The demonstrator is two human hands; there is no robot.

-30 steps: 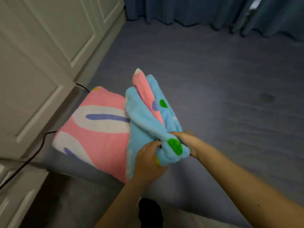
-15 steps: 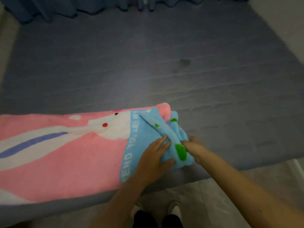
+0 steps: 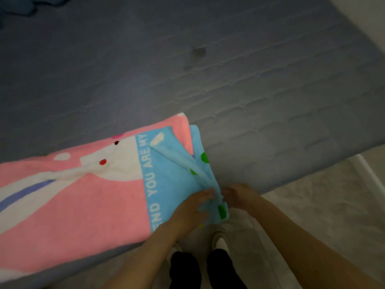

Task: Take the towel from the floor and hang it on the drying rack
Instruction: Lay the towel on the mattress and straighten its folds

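**2 hands on the towel's blue end**

2 bare hands are down at the near corner of the towel [image 3: 87, 195]. The towel is lying flat on a grey-blue rug [image 3: 229, 90], running off the left edge of the view, with its near long edge close to the rug's front edge. Most of it is pink with a white shape, a purple stripe and a couple of red dots. The right end is light blue with green dots, and a strip of white lettering runs along where the blue starts; "YOU ARE MY" is readable.

The left hand [image 3: 192, 209] sits on top of the blue part, fingers fairly close together and curled a bit, pressing into the cloth. The right hand [image 3: 235, 193] comes in from the right side at the towel's edge, fingers bent toward a bunched ridge of blue fabric that runs diagonally up from between the 2 hands. Whether either hand is actually pinching that fold I can't tell, it's dim and kind of blurry.

Below the hands you can see 2 light shoes [image 3: 219, 239] and dark trouser legs on a pale floor [image 3: 312, 205] beside the rug.
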